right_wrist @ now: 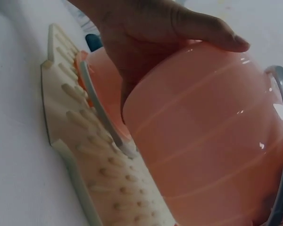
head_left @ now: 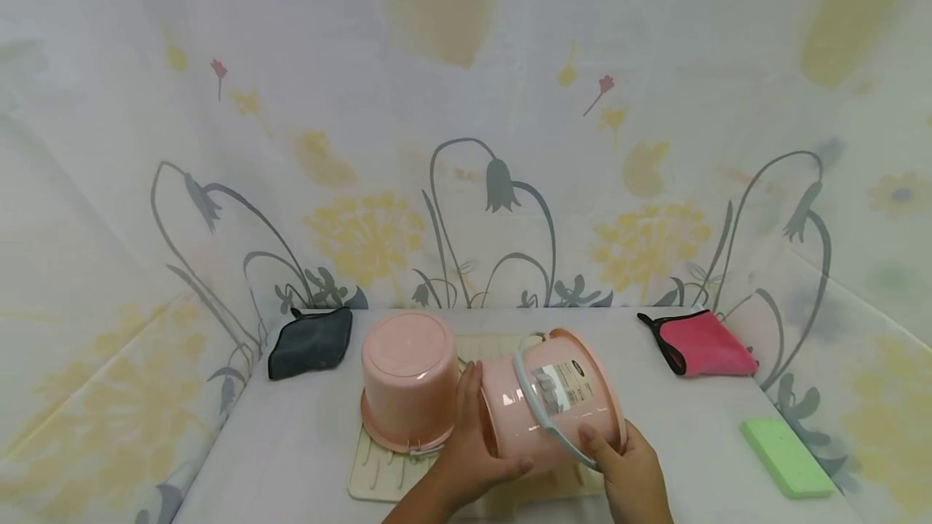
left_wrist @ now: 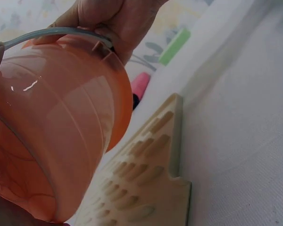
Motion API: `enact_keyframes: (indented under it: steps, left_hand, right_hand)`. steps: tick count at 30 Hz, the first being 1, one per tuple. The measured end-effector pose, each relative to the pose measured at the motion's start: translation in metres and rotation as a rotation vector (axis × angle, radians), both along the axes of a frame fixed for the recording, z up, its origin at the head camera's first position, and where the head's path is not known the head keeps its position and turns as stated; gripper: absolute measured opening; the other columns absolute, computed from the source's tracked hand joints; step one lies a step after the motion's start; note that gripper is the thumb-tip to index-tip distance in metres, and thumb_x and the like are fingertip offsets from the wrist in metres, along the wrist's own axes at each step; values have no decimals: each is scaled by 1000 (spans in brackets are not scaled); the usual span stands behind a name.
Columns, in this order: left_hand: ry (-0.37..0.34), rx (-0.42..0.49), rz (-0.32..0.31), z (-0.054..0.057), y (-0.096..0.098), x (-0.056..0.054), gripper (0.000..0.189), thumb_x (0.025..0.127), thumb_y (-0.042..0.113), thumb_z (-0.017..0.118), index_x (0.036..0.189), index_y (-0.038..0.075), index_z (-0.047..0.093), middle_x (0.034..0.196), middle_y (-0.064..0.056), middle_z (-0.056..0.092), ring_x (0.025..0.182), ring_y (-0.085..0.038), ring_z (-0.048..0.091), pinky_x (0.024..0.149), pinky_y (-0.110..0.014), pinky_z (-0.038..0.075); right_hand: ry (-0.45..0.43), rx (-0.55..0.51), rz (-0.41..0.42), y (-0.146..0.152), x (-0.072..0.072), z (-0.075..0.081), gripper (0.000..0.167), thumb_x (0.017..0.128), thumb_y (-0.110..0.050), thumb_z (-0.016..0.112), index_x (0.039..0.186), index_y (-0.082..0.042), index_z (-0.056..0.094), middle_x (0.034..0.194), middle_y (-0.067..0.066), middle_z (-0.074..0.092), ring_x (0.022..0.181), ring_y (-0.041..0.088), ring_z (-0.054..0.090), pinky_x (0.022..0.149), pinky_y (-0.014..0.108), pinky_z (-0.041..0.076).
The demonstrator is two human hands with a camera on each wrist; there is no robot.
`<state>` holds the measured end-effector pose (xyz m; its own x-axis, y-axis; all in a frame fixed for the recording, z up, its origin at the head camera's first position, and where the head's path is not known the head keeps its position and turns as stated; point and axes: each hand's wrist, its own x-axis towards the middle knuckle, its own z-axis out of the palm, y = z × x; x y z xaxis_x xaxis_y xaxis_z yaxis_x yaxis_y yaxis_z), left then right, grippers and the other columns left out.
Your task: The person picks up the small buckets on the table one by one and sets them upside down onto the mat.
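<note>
A shiny pink bucket [head_left: 506, 419] with a paper label and a grey handle [head_left: 535, 403] is tilted on its side, raised over the beige ridged drain mat [head_left: 373, 471]. My left hand [head_left: 469, 447] holds its base end, thumb along the wall; the right wrist view shows that hand [right_wrist: 146, 40] clearly. At the rim, my right hand [head_left: 633, 471] grips the bucket with the thumb outside, near the handle's end. Its inner fingers are partly hidden. To the left, a second pink bucket [head_left: 408, 382] stands upside down on the mat.
A folded dark cloth [head_left: 309, 346] lies at the back left of the white tabletop [head_left: 269, 451]. On the right are a folded pink cloth [head_left: 706, 344] with black edging and a light green sponge block [head_left: 786, 457]. Flower-printed curtain [head_left: 466, 103] surrounds the table.
</note>
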<state>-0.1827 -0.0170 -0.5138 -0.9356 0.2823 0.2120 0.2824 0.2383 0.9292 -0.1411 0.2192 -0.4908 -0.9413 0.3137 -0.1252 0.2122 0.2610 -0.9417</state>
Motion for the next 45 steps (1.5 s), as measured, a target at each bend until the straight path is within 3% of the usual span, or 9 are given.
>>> enact_keyframes:
  steps: [8,15,21,24,28,33,38,42,45]
  left_hand:
    - [131,24,10,-2,-1,-4,131,61,43,97,164,34,16,173,-6,5,155,-39,23,111,-60,41]
    - [150,15,-4,-1,0,-2,129,62,43,97,163,36,18,173,-4,3,156,-41,21,111,-62,42]
    - [195,-42,31,7,1,-4,128,59,46,97,162,39,21,174,-4,5,160,-37,13,116,-68,33]
    - [235,-53,49,11,0,-7,129,58,44,98,163,38,23,173,-7,7,158,-38,19,115,-69,35]
    - [303,-81,58,19,0,-11,127,59,44,97,163,35,25,173,-10,8,155,-40,25,113,-68,38]
    - [354,-164,55,30,0,-17,123,59,47,95,161,35,28,173,-11,12,153,-39,31,111,-67,41]
    - [347,-297,43,44,3,-24,121,59,53,93,160,39,28,173,-10,14,153,-39,32,109,-66,44]
    - [348,-386,51,55,5,-32,122,62,57,93,162,39,25,172,-12,16,151,-37,35,108,-62,47]
    - [365,-428,66,63,6,-38,124,62,57,93,163,37,25,170,-14,18,151,-37,35,109,-59,47]
  right_hand:
    - [29,25,33,1,0,0,64,98,-47,72,138,2,59,125,15,73,105,9,63,84,20,51]
    - [49,100,61,5,5,-6,65,102,-45,67,144,3,52,127,18,71,101,7,61,80,19,52]
    - [252,265,65,18,10,-20,43,115,-29,38,133,5,58,119,14,70,101,-3,59,85,22,52]
    - [221,344,60,30,10,-30,50,116,-28,28,134,6,59,124,17,68,109,9,63,86,29,53]
    - [33,447,111,46,6,-45,50,115,-36,37,135,1,63,133,20,65,113,29,64,88,44,55]
    - [-92,422,202,56,1,-68,46,108,-36,55,132,1,66,130,23,65,99,23,66,80,42,56]
    - [40,555,259,59,3,-88,40,94,-26,75,123,1,69,124,20,69,94,21,67,77,31,56]
    - [197,732,311,59,5,-97,49,83,-29,85,121,-1,71,122,15,72,102,32,72,83,40,61]
    - [206,788,370,59,4,-99,59,81,-34,86,126,0,69,128,16,71,114,36,69,92,49,58]
